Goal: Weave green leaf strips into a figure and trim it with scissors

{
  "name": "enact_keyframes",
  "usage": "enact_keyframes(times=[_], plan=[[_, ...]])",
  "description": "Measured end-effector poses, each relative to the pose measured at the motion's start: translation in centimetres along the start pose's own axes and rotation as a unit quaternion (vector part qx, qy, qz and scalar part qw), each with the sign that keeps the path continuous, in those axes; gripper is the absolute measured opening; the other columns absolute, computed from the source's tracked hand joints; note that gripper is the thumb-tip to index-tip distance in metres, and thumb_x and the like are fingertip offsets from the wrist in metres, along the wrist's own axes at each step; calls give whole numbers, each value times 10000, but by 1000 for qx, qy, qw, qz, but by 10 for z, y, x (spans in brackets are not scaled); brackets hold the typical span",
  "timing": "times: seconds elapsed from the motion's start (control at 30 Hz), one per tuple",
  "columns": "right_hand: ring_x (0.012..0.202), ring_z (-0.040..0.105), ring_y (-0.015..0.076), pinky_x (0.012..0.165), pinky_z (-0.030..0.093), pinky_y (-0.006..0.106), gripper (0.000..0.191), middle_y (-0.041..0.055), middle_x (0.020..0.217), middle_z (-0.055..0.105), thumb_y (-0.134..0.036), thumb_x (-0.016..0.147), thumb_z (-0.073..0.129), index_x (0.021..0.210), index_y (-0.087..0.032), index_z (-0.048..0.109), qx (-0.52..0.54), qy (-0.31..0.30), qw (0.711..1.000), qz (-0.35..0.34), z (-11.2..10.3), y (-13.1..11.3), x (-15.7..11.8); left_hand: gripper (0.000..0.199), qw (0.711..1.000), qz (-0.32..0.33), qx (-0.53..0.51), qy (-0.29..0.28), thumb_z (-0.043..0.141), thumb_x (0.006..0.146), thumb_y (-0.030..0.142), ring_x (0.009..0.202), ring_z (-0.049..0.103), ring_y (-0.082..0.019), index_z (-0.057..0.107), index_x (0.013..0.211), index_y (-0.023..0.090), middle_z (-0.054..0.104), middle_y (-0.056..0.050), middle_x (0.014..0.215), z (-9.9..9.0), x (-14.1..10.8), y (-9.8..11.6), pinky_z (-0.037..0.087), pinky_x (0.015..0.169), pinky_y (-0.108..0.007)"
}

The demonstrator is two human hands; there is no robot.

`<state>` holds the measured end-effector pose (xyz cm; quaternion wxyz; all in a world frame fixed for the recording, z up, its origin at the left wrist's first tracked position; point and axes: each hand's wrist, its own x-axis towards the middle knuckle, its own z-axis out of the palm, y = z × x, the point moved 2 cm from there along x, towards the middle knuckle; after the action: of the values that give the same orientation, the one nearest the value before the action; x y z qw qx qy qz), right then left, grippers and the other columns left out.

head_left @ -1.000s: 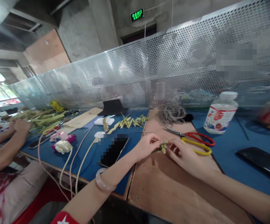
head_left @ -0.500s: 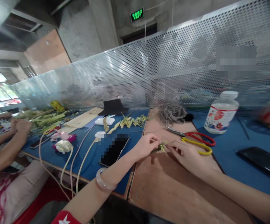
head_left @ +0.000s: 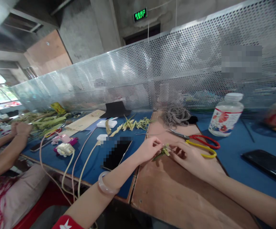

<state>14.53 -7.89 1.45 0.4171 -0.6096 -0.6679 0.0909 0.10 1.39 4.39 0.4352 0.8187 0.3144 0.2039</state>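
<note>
Between my two hands, above the wooden board point(head_left: 166, 187), is a small yellow-green leafy sprig point(head_left: 165, 150), perhaps artificial. My left hand point(head_left: 149, 150) pinches it from the left with thumb and forefinger, and a pale bangle circles that wrist. From the right, the curled fingers of my right hand point(head_left: 187, 156) close on its other side; their tips are partly hidden. Just behind the right hand lie scissors point(head_left: 201, 143) with one red and one yellow handle. A tangle of grey cord point(head_left: 176, 116) rests at the board's far end.
To the left are a phone point(head_left: 117, 154), a white power bank point(head_left: 106, 123), charging plugs with cables point(head_left: 65, 149) and more yellow-green leafy pieces point(head_left: 130, 123). A clear bottle point(head_left: 226, 116) and a black phone point(head_left: 266, 163) sit right. A co-worker's hands point(head_left: 22, 128) are far left.
The leafy sprig has turned slightly and more of its green leaves show at the lower left. My right fingers have shifted a little; the left hand is nearly still.
</note>
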Motion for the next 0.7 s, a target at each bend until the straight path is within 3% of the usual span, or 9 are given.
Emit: enact_keyframes(times=[0.2,0.43,0.7], plan=[[660,571,141,555,466,257,244,44,869,613,-308,854,429,1018,-206,578,15,-15,1000,-10,1,-2,0,236,1000,11,6,-7,493,780,386,527,477,-85,528,798,153,559,4,637,0,1,0,365,513,-199],[622,547,138,514,434,241,135,24,758,592,-233,793,482,863,-198,592,-24,-1,1000,-8,5,6,2,257,1000,10,-8,-27,489,779,402,518,461,-87,525,809,149,534,13,603,1,-1,2,356,511,-204],[682,557,155,604,438,272,156,34,822,598,-175,815,403,827,-202,556,-48,0,998,-26,2,7,0,217,999,23,-1,-22,487,786,357,562,482,-93,534,794,145,553,3,644,1,-1,5,373,554,-215]])
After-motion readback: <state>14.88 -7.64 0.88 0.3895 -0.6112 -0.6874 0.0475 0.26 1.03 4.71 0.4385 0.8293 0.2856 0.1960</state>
